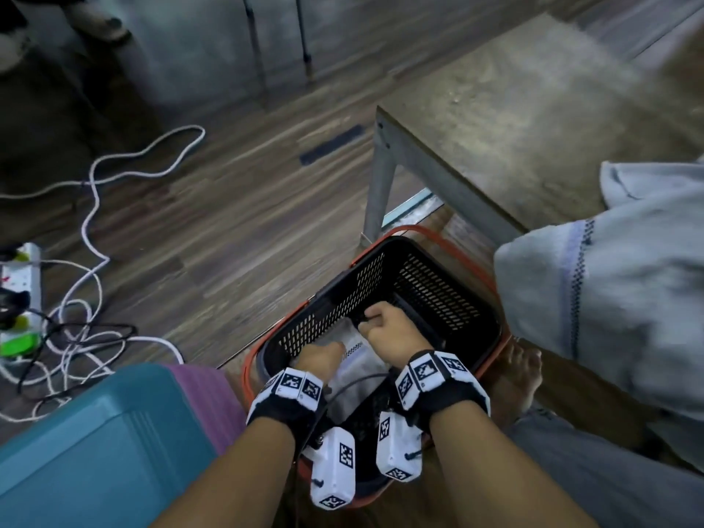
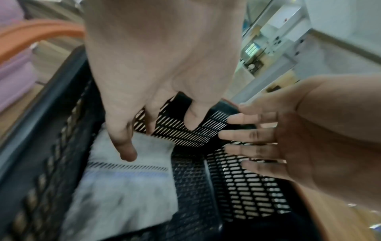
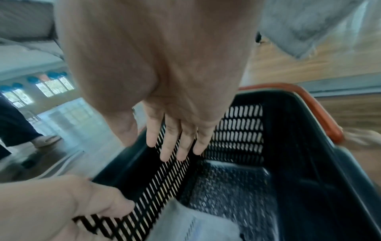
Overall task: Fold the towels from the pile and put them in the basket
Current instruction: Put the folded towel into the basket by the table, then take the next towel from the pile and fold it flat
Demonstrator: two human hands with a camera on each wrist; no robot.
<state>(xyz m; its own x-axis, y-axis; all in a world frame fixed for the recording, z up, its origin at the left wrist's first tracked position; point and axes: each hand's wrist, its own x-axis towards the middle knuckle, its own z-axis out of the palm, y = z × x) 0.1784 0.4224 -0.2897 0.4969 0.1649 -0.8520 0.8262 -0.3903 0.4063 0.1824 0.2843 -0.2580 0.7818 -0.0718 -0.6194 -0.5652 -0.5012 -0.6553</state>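
Observation:
A black mesh basket (image 1: 365, 261) with orange handles stands on the floor beside the table leg. A folded white towel (image 1: 354, 360) with a dark stitched stripe lies flat on its bottom by the near-left wall. Both my hands are inside the basket. My left hand (image 1: 320, 356) hovers just over the towel (image 2: 123, 187) with relaxed fingers and holds nothing. My right hand (image 1: 384, 325) is further in, with straight spread fingers (image 3: 175, 143) near the mesh wall (image 3: 237, 130), also empty. A pile of grey towels (image 1: 609, 291) lies on the table edge to the right.
The low table (image 1: 514, 120) with a metal leg (image 1: 381, 192) stands behind the basket. A blue plastic bin (image 1: 95, 443) and purple cloth (image 1: 205, 398) sit at my left. A power strip (image 1: 19, 299) and tangled cables (image 1: 91, 230) lie on the wooden floor. My bare foot (image 1: 522, 375) is beside the basket.

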